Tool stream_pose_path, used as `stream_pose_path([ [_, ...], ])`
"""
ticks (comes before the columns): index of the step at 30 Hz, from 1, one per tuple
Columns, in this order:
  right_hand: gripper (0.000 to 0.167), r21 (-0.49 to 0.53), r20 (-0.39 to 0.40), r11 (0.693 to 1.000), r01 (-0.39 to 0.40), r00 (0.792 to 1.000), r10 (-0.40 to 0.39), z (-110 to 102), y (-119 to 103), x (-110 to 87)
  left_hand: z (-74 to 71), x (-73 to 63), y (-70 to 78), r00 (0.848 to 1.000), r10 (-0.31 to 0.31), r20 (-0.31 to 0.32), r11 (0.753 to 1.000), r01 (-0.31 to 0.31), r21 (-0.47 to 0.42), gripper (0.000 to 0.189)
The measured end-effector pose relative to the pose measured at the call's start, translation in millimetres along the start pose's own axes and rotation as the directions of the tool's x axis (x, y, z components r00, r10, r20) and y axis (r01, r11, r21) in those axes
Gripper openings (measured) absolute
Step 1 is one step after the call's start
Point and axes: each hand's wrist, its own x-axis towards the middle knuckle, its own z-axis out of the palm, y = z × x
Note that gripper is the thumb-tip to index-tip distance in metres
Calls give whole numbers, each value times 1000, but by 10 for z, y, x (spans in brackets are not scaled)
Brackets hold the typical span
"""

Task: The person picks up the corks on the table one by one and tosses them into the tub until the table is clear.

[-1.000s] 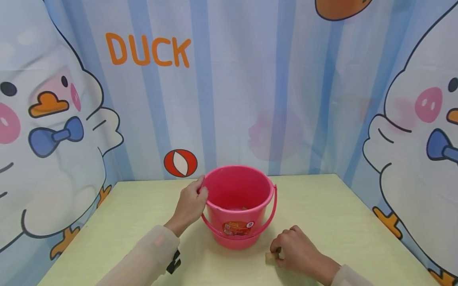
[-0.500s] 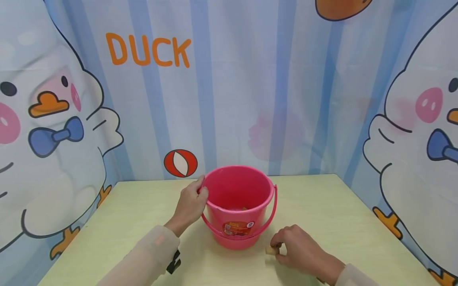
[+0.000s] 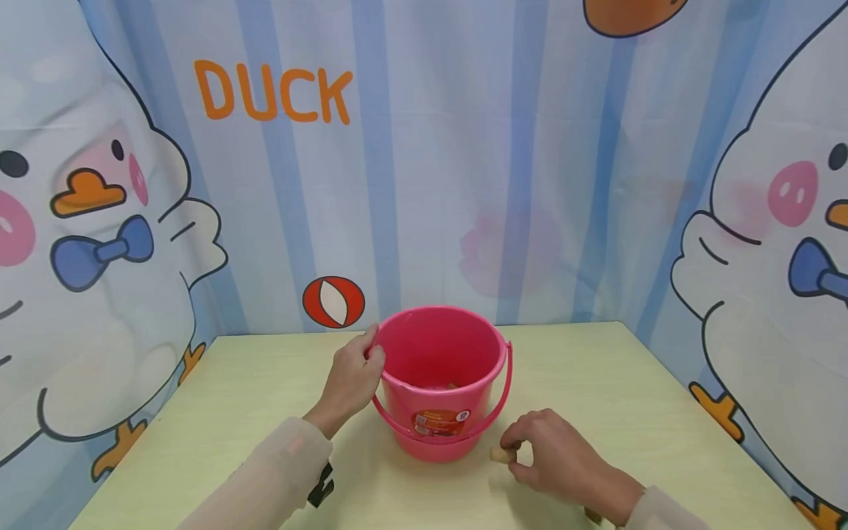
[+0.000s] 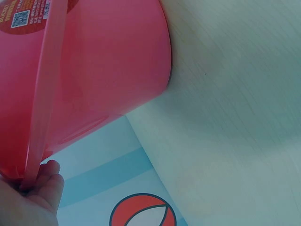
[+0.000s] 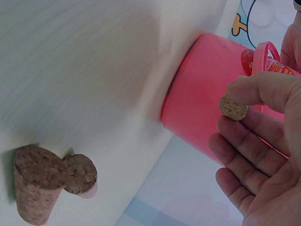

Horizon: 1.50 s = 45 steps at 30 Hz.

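Note:
A pink bucket point(image 3: 440, 419) stands upright on the table, its handle hanging down at the front. My left hand point(image 3: 351, 375) grips the left side of its rim; the left wrist view shows fingers point(image 4: 52, 188) curled at the rim by the handle's end. To the right of the bucket, my right hand point(image 3: 563, 456) pinches a cork stopper point(image 3: 502, 455) between thumb and fingers, a little above the table. In the right wrist view the round end of this cork point(image 5: 233, 108) shows. Small pale-brown pieces, mostly hidden, lie inside the bucket.
Two more corks, a larger cork point(image 5: 37, 183) and a smaller cork point(image 5: 81, 174), stand on the table in the right wrist view. One brown piece point(image 3: 592, 515) peeks out under my right wrist. A duck-print curtain point(image 3: 437, 147) closes off the table's back and sides.
My right hand has lifted the cork from the table and moved it slightly up and away from me. My left hand and the bucket have stayed in place.

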Motion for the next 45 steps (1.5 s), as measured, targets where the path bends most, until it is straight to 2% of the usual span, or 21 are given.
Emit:
stream_pose_path([
  [17, 20, -3, -93, 1000, 30, 995, -30, -126, -22, -38, -2, 7, -2, 1000, 4, -1, 1000, -4, 2, 54],
  [24, 21, -16, -155, 999, 49, 987, -51, -163, -42, -43, -7, 3, -3, 1000, 12, -1, 1000, -12, 9, 54],
  [33, 21, -5, -197, 999, 48, 979, -48, -214, -70, -35, -4, 0, -3, 1000, 5, 0, 1000, -5, 12, 54],
  [40, 23, -3, -240, 997, 71, 968, -70, -229, -70, -38, -3, -1, -6, 1000, 7, -5, 1000, -7, 17, 54],
  [45, 24, -9, -287, 994, 105, 952, -103, -241, -70, -37, 1, 0, -6, 1000, 7, -2, 1000, -7, 13, 55],
])
